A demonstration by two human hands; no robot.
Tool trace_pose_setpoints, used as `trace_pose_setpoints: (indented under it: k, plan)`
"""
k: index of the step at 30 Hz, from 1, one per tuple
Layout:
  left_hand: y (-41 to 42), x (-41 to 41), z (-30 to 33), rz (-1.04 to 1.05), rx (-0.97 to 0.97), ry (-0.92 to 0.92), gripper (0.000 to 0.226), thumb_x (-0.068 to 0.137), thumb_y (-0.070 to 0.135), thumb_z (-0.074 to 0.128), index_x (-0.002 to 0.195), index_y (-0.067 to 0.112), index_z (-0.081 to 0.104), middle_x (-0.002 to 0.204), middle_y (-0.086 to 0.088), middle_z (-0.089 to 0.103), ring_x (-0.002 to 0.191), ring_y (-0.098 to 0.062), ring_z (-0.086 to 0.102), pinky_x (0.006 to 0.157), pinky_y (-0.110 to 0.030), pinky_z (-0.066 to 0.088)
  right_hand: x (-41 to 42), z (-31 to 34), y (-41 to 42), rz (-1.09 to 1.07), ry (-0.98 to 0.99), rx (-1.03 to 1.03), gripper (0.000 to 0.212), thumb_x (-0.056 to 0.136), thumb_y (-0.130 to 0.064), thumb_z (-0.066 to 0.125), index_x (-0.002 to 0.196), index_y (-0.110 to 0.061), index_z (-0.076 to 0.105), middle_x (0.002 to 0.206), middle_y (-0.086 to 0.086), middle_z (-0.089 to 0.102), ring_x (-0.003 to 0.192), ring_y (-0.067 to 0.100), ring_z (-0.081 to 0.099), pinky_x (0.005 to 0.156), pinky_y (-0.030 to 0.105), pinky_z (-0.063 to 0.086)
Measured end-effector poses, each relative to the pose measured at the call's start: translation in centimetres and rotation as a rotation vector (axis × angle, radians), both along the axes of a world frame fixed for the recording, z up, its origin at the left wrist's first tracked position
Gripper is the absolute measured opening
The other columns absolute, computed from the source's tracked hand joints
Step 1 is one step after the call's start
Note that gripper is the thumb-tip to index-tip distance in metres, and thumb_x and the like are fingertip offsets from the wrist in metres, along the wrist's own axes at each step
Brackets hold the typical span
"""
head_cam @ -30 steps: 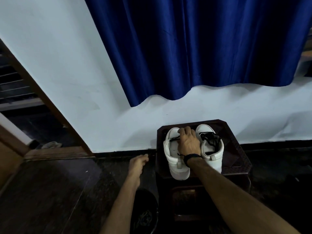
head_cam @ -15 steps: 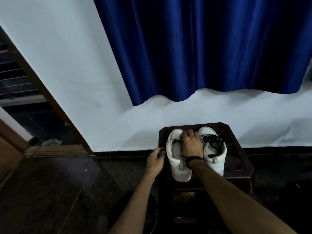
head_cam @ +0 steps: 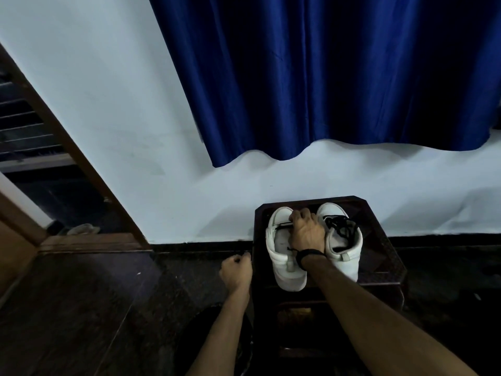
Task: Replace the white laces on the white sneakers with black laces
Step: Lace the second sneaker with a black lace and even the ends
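Note:
Two white sneakers stand side by side, toes toward the wall, on a dark wooden stool [head_cam: 379, 256]. My right hand [head_cam: 307, 232], with a black band at the wrist, lies over the left sneaker [head_cam: 282, 259] with its fingers curled onto the lace area. A short run of black lace [head_cam: 282, 226] crosses that sneaker just left of my fingers. The right sneaker [head_cam: 349, 256] carries a loose tangle of black lace [head_cam: 340, 226] on top. My left hand [head_cam: 235, 272] is a closed fist beside the stool's left edge. Nothing shows in it against the dark floor.
A blue curtain [head_cam: 325, 77] hangs on the white wall behind the stool. A wooden door frame [head_cam: 81, 164] runs diagonally at the left, with a sandal [head_cam: 82, 229] on the floor beyond it. Dark floor lies left of the stool.
My left hand rose from the floor to the left sneaker's side, closed, then drew back down and to the left. My right hand has stayed on the left sneaker.

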State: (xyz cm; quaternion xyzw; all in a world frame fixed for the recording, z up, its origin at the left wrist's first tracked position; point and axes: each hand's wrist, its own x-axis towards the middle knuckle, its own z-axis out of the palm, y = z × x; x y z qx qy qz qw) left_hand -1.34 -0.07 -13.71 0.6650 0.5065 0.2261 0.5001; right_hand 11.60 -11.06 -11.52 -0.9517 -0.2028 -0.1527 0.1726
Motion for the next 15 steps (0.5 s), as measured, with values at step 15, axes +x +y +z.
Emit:
trace_pose_setpoints:
  k: [15]
  plan:
    - [1.5, 6.2, 3.4, -0.649, 0.248, 0.078, 0.025, 0.088, 0.013, 0.057, 0.104, 0.021, 0.075, 0.103, 0.004, 0.074, 0.099, -0.011, 0.065, 0.086, -0.024, 0.049, 0.3, -0.1, -0.3, -0.021, -0.075, 0.023, 0.037, 0.040, -0.006, 0.075, 0.075, -0.014, 0.065, 0.073, 0.006, 0.059, 0.060, 0.027, 0.058, 0.046, 0.030, 0.044]
